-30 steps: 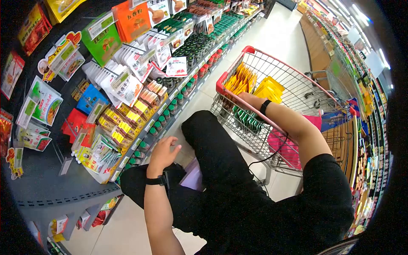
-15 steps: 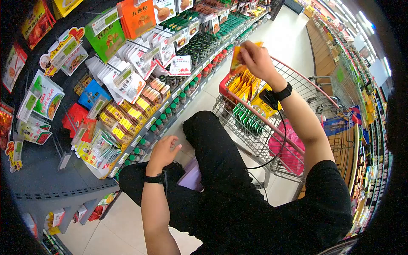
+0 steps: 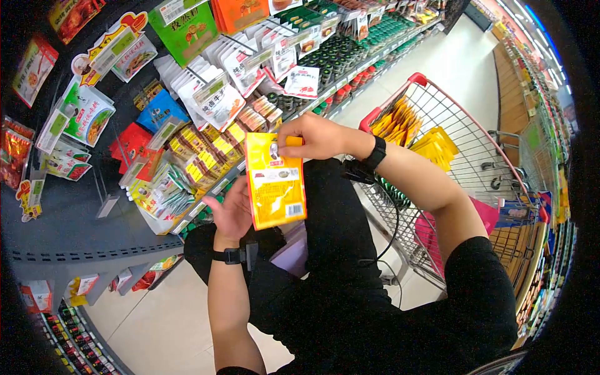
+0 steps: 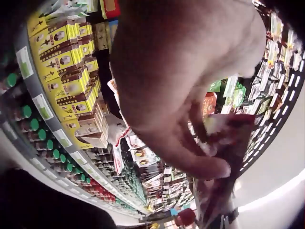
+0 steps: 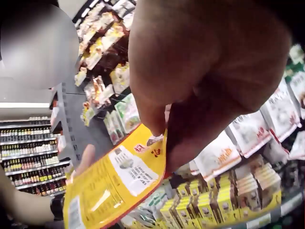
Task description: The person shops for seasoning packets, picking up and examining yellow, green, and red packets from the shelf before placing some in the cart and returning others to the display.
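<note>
A yellow seasoning packet [image 3: 276, 194] with a red edge hangs in front of me in the head view, its printed face and barcode towards me. My right hand [image 3: 312, 137] pinches it by its top edge between thumb and fingers. In the right wrist view the packet [image 5: 114, 183] slants down from that grip. My left hand [image 3: 232, 209] is at the packet's left edge, thumb stretched away from it and fingers partly hidden behind. The left wrist view shows the left fingers [image 4: 205, 164] overlapping the dark side of the packet [image 4: 224, 176].
At right stands a shopping cart [image 3: 450, 106] with orange-yellow packets [image 3: 400, 122], yellow packets [image 3: 435, 149] and a pink bag [image 3: 428, 234]. Along the left run shelves with hanging white pouches [image 3: 219, 103], small boxes [image 3: 200, 153] and green-lidded jars. A cable [image 3: 394, 231] trails from my right wrist.
My right hand has come up out of the cart with the yellow packet and carried it left, over my lap. My left hand has risen to the packet's edge. The view has turned slightly left.
</note>
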{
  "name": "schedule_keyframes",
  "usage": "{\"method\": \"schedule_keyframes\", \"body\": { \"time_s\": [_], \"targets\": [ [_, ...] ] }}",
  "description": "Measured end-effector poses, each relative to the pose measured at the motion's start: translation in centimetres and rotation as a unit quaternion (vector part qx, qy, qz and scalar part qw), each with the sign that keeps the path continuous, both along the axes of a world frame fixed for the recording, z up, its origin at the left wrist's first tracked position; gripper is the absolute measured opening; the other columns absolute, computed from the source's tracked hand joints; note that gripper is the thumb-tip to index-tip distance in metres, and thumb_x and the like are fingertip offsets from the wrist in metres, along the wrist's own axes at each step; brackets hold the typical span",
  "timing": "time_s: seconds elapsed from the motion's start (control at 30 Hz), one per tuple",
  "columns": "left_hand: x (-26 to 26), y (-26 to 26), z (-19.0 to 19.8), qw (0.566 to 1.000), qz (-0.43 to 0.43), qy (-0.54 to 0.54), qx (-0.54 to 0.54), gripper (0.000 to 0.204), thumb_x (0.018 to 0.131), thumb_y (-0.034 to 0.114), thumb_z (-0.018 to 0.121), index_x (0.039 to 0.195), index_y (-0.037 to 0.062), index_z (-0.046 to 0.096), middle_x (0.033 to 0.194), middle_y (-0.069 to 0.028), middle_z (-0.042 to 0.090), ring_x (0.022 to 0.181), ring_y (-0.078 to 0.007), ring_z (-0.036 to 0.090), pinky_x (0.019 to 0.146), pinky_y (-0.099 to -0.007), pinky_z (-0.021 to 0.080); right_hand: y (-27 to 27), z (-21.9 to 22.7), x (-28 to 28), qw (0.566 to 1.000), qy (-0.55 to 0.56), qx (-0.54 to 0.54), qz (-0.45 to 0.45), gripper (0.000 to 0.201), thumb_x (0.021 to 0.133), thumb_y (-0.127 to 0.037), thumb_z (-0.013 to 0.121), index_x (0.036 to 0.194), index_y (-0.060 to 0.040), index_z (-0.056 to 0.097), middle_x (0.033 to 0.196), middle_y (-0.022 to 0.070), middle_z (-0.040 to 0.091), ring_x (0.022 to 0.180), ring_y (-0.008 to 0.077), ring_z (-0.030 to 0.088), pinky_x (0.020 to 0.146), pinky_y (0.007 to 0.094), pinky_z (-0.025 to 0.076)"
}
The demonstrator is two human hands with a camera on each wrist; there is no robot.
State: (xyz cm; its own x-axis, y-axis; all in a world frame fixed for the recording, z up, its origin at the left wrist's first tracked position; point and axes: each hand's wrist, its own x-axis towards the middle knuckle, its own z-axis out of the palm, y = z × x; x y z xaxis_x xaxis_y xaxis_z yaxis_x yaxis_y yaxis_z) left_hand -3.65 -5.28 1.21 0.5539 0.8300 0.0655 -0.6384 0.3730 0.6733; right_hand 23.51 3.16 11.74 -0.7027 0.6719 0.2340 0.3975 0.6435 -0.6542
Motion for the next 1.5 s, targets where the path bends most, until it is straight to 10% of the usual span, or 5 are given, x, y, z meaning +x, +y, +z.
{"method": "schedule_keyframes", "body": {
  "time_s": [0.23, 0.6, 0.9, 1.37, 1.5],
  "targets": [
    [3.8, 1.7, 0.1, 0.944, 0.006, 0.330, -0.013, 0.045, 0.088, 0.001, 0.065, 0.129, 0.0017, 0.047, 0.108, -0.0032, 0.065, 0.083, -0.0097, 0.063, 0.061, -0.0225, 0.051, 1.9, -4.3, 1.3, 0.999, -0.004, -0.008, -0.039, 0.013, 0.085, -0.012, 0.065, 0.094, -0.0037, 0.063, 0.089, 0.0124, 0.068, 0.082, 0.0298, 0.067, 0.071, 0.0369, 0.052],
    [7.0, 4.6, -2.0, 0.910, 0.266, 0.309, 0.075, 0.042, 0.089, 0.005, 0.067, 0.127, -0.0011, 0.049, 0.120, -0.0091, 0.062, 0.107, -0.0166, 0.060, 0.094, -0.0312, 0.048, 4.2, -5.0, 1.7, 0.990, -0.009, -0.024, -0.136, 0.030, 0.085, -0.022, 0.068, 0.107, -0.0031, 0.062, 0.107, 0.0170, 0.060, 0.093, 0.0298, 0.063, 0.076, 0.0361, 0.053],
    [9.8, 2.4, 1.4, 0.639, 0.207, 0.513, 0.534, 0.056, 0.086, 0.030, 0.063, 0.128, -0.0056, 0.052, 0.131, -0.0249, 0.050, 0.123, -0.0416, 0.043, 0.107, -0.0474, 0.031, 2.8, -4.8, -0.6, 0.977, 0.018, -0.207, 0.040, 0.051, 0.096, -0.031, 0.058, 0.133, 0.0038, 0.048, 0.111, 0.0216, 0.066, 0.100, 0.0253, 0.065, 0.087, 0.0354, 0.051],
    [5.7, 2.6, 1.3, 0.660, 0.373, 0.531, 0.379, 0.052, 0.081, 0.019, 0.070, 0.126, 0.0009, 0.052, 0.120, -0.0204, 0.049, 0.113, -0.0376, 0.049, 0.094, -0.0437, 0.042, 2.6, -3.5, -1.2, 0.845, 0.247, -0.460, -0.114, 0.029, 0.100, -0.021, 0.053, 0.119, 0.0006, 0.056, 0.104, 0.0095, 0.068, 0.085, 0.0151, 0.067, 0.067, 0.0284, 0.058],
    [4.5, 2.5, 1.6, 0.681, 0.341, 0.536, 0.364, 0.075, 0.078, 0.027, 0.076, 0.137, -0.0020, 0.039, 0.123, -0.0215, 0.051, 0.109, -0.0347, 0.054, 0.093, -0.0430, 0.045, 0.6, -3.2, -2.5, 0.867, 0.219, -0.448, 0.012, 0.048, 0.102, -0.032, 0.047, 0.138, 0.0002, 0.042, 0.131, 0.0131, 0.053, 0.120, 0.0226, 0.052, 0.096, 0.0372, 0.050]
  ]
}}
